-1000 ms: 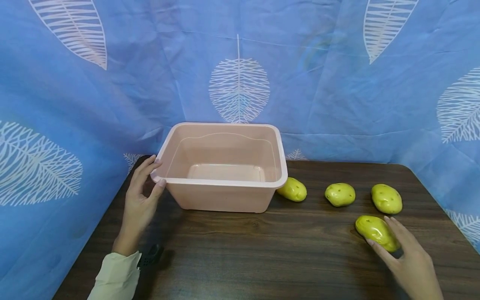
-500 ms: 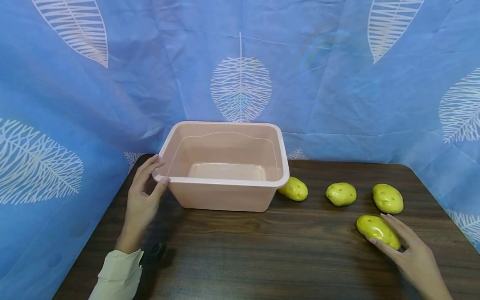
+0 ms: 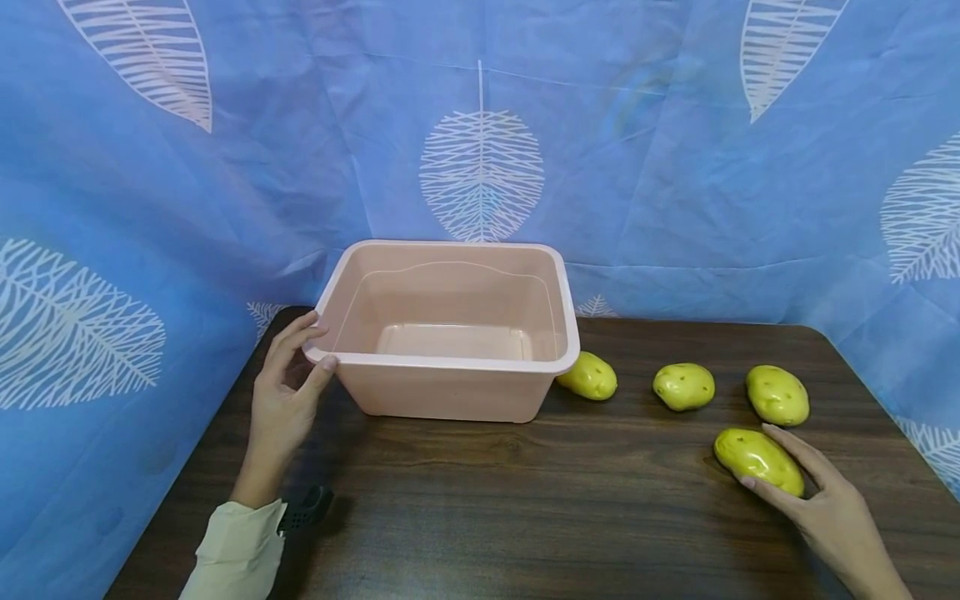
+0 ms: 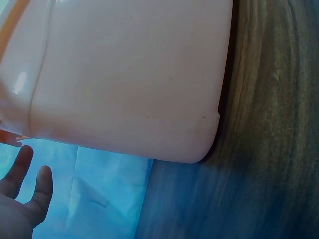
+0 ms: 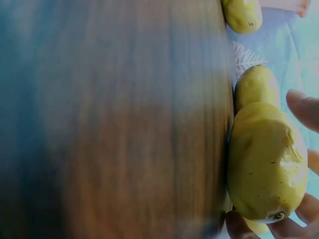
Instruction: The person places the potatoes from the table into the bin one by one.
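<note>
A pink plastic basin (image 3: 442, 392) stands at the back of the table, and no contents show inside. My left hand (image 3: 281, 408) holds its front left corner, thumb at the front rim and fingers at the left rim; other fingers spread beside the basin in the left wrist view. At the right, a yellow-green potato (image 3: 756, 460) lies on the table. My right hand (image 3: 825, 504) is curled round it, thumb on the near side and fingers on the far side. The right wrist view shows this potato (image 5: 266, 162) large, with fingertips below it and the thumb above.
Behind the held potato lie another potato (image 3: 777, 395) and, further left, a second potato (image 3: 683, 387). A third potato (image 3: 588, 377) sits against the basin's right side, partly hidden by it. A blue leaf-print cloth (image 3: 637, 167) hangs behind the dark wooden table (image 3: 525, 517).
The view has shifted slightly. My right hand has settled a little more closely round the potato, which stays in place. The left hand and basin have stayed put.
</note>
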`<state>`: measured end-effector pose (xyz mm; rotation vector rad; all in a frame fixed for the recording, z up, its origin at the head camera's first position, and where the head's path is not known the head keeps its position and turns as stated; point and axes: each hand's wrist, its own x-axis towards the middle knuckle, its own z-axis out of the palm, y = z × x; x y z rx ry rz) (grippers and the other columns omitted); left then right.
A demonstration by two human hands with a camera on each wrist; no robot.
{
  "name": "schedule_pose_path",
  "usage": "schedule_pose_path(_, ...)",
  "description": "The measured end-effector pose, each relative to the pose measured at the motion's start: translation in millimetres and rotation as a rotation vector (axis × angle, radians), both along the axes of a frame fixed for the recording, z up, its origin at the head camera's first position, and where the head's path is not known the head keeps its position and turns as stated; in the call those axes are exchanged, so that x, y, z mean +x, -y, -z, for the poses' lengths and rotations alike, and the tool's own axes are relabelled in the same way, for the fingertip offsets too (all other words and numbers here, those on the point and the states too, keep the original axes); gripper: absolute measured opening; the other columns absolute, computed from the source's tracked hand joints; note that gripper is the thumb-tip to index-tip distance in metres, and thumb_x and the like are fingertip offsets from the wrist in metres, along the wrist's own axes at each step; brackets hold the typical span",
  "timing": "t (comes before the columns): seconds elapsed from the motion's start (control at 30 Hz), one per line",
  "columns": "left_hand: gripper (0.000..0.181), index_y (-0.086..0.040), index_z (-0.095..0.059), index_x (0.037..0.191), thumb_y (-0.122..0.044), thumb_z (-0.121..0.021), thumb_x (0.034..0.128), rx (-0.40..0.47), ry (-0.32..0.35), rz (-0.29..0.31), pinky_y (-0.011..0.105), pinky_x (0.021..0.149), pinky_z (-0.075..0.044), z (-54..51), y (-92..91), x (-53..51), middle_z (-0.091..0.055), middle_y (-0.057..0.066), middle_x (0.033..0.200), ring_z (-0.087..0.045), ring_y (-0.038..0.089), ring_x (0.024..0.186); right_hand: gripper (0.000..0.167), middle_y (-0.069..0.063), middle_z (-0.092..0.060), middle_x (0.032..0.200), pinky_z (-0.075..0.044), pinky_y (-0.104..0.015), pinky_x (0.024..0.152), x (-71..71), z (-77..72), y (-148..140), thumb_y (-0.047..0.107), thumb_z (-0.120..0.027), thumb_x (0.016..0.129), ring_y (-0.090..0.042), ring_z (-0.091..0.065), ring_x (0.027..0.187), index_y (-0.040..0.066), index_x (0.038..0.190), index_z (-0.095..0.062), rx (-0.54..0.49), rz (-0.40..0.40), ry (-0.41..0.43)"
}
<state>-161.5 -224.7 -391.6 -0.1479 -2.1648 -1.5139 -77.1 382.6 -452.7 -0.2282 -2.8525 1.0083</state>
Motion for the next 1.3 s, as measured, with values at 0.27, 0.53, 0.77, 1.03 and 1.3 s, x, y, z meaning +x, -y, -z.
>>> schedule_pose_path(0.27,0.038,-0.002,-0.063,0.134,0.0,-0.07,0.0972,0.051,-0.017,0.041,0.015,0.11,-0.044,3.8,-0.5,-0.9,-0.047,-0.007,0.159,-0.048,0.019,0.144,0.08,-0.017,-0.02,0.174,-0.037,-0.07,0.093,2.9,8.0,-2.7,0.034,-0.074,0.099,-0.06,-0.038,0.133,0.016,0.165,-0.033,0.019,-0.053,-0.038)
schedule_pose_path(0.53,0.036,0.003,-0.061,0.131,0.004,-0.07,0.0957,0.091,-0.029,0.055,0.014,0.107,-0.045,8.8,0.2,-1.4,-0.046,-0.008,0.161,-0.047,0.025,0.147,0.071,0.026,-0.026,0.163,-0.033,-0.068,0.101,5.8,14.0,-4.2,0.024,-0.075,0.098,0.028,-0.018,0.132,0.018,0.161,-0.043,0.041,-0.09,-0.129)
schedule_pose_path(0.77,0.038,0.001,-0.061,0.132,0.003,-0.071,0.0956,0.105,-0.012,0.036,0.015,0.107,-0.046,10.8,-1.1,-1.0,-0.045,-0.007,0.163,-0.047,0.028,0.149,0.069,0.041,-0.027,0.15,-0.025,-0.004,0.099,6.3,13.9,-2.8,0.022,-0.077,0.096,0.033,-0.018,0.122,0.018,0.158,-0.047,0.056,-0.091,-0.164)
schedule_pose_path(1.03,0.042,0.006,-0.059,0.134,0.008,-0.071,0.094,0.191,-0.049,0.035,0.013,0.105,-0.046,15.1,-4.6,-1.6,-0.045,-0.001,0.165,-0.046,0.03,0.149,0.069,0.04,-0.028,0.151,-0.032,-0.014,0.091,4.8,13.2,-3.3,0.024,-0.078,0.096,0.032,-0.02,0.12,0.018,0.158,-0.047,0.068,-0.079,-0.149)
schedule_pose_path(1.3,0.044,0.008,-0.056,0.136,0.009,-0.069,0.0941,0.277,-0.078,0.062,0.014,0.109,-0.044,18.5,-9.9,-1.2,-0.041,0.001,0.167,-0.039,0.032,0.154,0.068,0.024,-0.027,0.161,-0.035,-0.066,0.095,5.1,12.0,-1.6,0.027,-0.073,0.1,-0.007,-0.033,0.147,0.017,0.16,-0.043,0.069,-0.052,-0.095)
